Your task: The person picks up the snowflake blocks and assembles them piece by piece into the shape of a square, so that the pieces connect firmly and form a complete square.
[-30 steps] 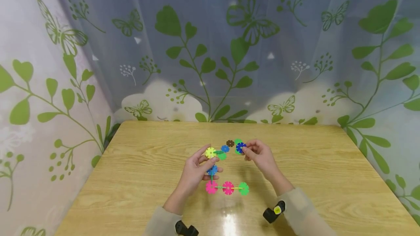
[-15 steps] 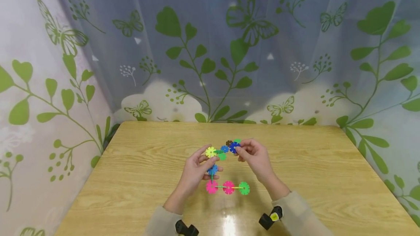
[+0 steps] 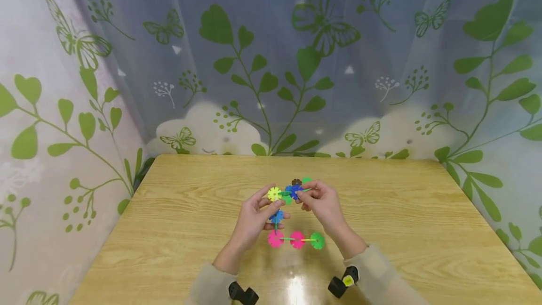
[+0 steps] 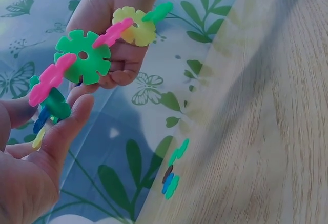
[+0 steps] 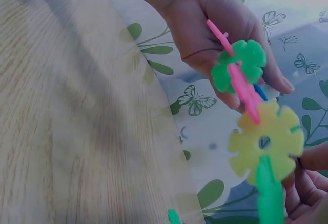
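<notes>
– leaf-and-butterfly curtain [image 3: 271, 27] at twelve o'clock, wood-grain table [image 3: 406, 215] in front of it. what's over the table?

– two hands and a chain of notched plastic snowflake discs [image 4: 87, 62], lifted off the wood.

– who has the chain?

– the left hand [image 3: 253, 218], at nine o'clock. thumb and fingers pinch it between the yellow disc [image 3: 274, 194] above and the blue disc [image 3: 276, 216] below.

– and the rest of it?

– it drops towards six o'clock to a pink disc [image 3: 275, 239], then turns towards three: a second pink disc [image 3: 297, 239], and a green disc [image 3: 317, 240] at the end, with edge-on discs linking them.

– the right hand?

– the right hand [image 3: 326, 204] is at about two o'clock from the chain's middle, thumb and fingertips pinching a dark blue disc [image 3: 296, 192]. that one sits just three-o'clock-wards of the yellow disc, with an edge-on green piece [image 3: 284, 194] between. i can't tell whether it touches that piece.

– anything lying on the table?

– a brown disc [image 3: 296, 182], just past the dark blue one towards twelve, near a green disc [image 3: 306, 180] at its two o'clock. the left wrist view shows a small blue disc [image 4: 167, 183] beside the brown one.
</notes>
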